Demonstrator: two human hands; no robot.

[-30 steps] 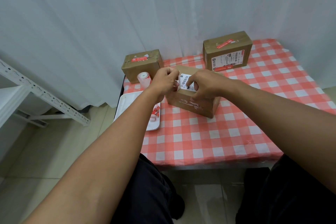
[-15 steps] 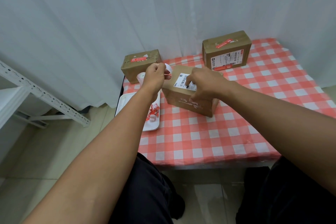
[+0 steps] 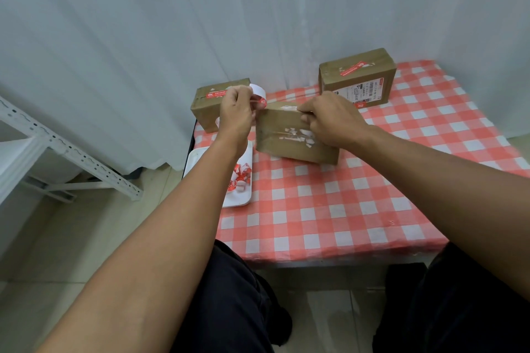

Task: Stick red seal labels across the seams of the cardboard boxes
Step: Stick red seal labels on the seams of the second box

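Note:
A brown cardboard box [image 3: 286,137] with torn white paper scraps on its near face stands tilted on the checked table. My right hand [image 3: 329,117] grips its top right edge. My left hand [image 3: 238,112], just left of the box, pinches a curled strip of red seal labels [image 3: 259,96] on white backing. Two more boxes stand behind: one at the back left [image 3: 205,107] and one at the back right [image 3: 358,77], each with a red label on top.
A white tray [image 3: 198,166] holding curled red and white label scraps sits at the table's left edge. A white curtain hangs behind the table. A white metal shelf frame [image 3: 57,146] stands on the tiled floor to the left. My knees are under the near edge.
My right hand has tipped the middle box so its scrap-covered face turns upward toward me. My left hand has lifted away from the box with the label strip.

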